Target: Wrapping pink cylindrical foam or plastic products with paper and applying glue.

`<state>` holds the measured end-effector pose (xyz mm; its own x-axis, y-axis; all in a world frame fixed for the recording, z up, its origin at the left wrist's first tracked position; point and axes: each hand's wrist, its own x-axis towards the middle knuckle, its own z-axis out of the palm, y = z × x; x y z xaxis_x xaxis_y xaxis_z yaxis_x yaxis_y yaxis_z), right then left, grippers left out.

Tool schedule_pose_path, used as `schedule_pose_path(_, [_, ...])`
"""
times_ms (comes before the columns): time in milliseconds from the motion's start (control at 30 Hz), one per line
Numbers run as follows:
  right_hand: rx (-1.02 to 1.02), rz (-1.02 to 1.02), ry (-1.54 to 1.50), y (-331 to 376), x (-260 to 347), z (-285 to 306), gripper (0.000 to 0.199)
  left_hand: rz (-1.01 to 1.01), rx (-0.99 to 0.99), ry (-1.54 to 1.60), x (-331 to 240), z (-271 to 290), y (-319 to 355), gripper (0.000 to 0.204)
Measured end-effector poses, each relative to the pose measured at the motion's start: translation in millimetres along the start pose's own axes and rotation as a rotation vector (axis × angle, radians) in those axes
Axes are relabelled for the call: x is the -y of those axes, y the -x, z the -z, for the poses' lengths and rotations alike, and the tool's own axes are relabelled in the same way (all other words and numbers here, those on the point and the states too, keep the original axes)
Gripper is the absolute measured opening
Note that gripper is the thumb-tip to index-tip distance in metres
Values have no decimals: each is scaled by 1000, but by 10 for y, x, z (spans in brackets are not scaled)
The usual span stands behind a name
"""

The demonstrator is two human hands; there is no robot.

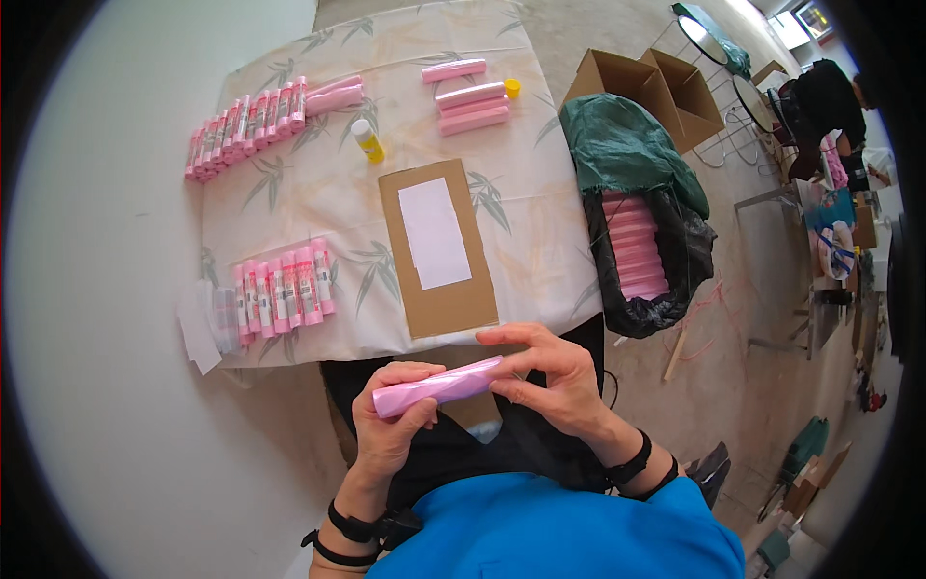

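A pink plastic roll (439, 387), apparently rolled bags, is held just off the table's near edge, tilted slightly up to the right. My left hand (391, 410) wraps its left end, thumb below and fingers above. At the roll's other end, the thumb and a finger of my right hand (558, 376) pinch it, with the index finger stretched out above. Beyond the hands lies a brown cardboard piece (449, 309) with a white paper sheet (436, 232) on it. A glue stick (367, 142) with a yellow body and white cap stands past its far left corner.
Labelled pink rolls (282, 288) lie at the near left beside white paper strips (200, 338); another labelled row (246, 123) lies farther back. Plain pink rolls (473, 118) and a yellow cap (512, 89) lie far right. A dark bag (690, 251) of rolls and cardboard boxes (637, 87) stand right.
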<state>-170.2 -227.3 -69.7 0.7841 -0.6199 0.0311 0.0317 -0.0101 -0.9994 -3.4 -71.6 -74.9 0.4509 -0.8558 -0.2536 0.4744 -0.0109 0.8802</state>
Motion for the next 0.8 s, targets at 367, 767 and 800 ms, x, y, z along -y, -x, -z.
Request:
schedule_pose_path(367, [-55,-146,-93,191,30,-183,18,59,-61,39,125,-37,203,24])
schedule_pose_path(767, [-36,-154,-30,118,-123,-111,15,178,-130,104,221,-39,84,24])
schedule_pose_path(800, [-29,-170,-32,113,-132,-106,16,186,-138,109,226,-41,75,24])
